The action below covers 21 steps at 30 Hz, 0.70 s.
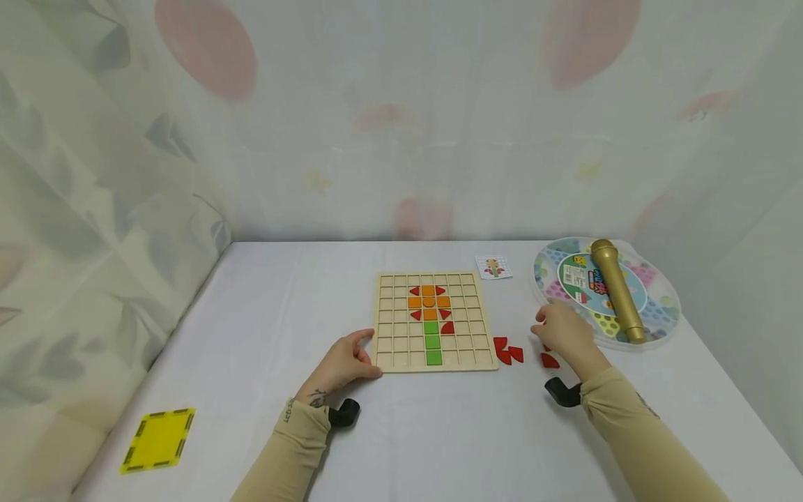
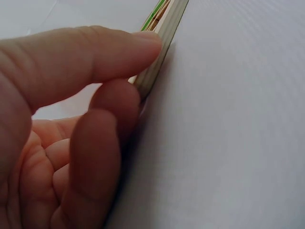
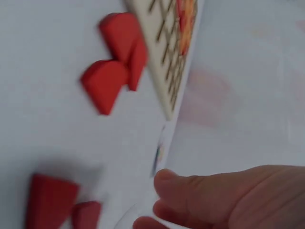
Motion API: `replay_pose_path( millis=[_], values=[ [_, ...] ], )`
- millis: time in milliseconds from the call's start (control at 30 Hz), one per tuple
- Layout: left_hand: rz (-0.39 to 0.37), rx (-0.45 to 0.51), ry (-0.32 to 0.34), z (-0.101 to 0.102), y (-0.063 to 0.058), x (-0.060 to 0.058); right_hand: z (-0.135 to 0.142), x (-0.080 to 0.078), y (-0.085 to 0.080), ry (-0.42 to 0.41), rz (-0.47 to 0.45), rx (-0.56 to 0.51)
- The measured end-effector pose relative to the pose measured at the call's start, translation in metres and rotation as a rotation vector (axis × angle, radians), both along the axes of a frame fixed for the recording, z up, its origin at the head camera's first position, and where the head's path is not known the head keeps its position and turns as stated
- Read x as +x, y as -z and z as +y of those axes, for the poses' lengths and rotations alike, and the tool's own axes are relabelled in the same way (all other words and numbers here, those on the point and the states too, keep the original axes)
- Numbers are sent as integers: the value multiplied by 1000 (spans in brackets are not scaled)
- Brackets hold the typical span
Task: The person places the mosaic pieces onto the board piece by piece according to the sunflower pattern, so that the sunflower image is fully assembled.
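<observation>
With the board (image 1: pixel 401 341) pinched near-left by the left hand (image 1: pixel 341 360), red pieces (image 1: pixel 516 354) are best taken singly by the seemingly empty right hand (image 1: pixel 567 337).

White table (image 1: pixel 282 293) beneath gridded board (image 1: pixel 475 315), red pieces (image 1: pixel 516 355)

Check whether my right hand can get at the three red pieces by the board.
Probably yes: your right hand looks empty and near, and nothing shows between it and the red pieces, which lie uncovered beside the board.
</observation>
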<state>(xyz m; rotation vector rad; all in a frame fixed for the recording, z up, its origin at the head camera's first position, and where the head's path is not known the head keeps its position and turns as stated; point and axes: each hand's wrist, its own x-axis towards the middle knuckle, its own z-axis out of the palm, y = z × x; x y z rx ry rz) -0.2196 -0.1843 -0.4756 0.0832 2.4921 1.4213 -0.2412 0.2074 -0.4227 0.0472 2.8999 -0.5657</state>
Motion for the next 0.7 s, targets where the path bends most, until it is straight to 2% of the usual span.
replay_pose_path(
  millis=[200,367,700],
  values=[
    [1,4,-4,0,0,0,9,9,10,63,-76,107],
    [-8,6,-12,0,0,0,10,9,17,107,-122,104],
    [-10,2,4,0,-1,0,12,5,27,80,-33,39]
  ],
)
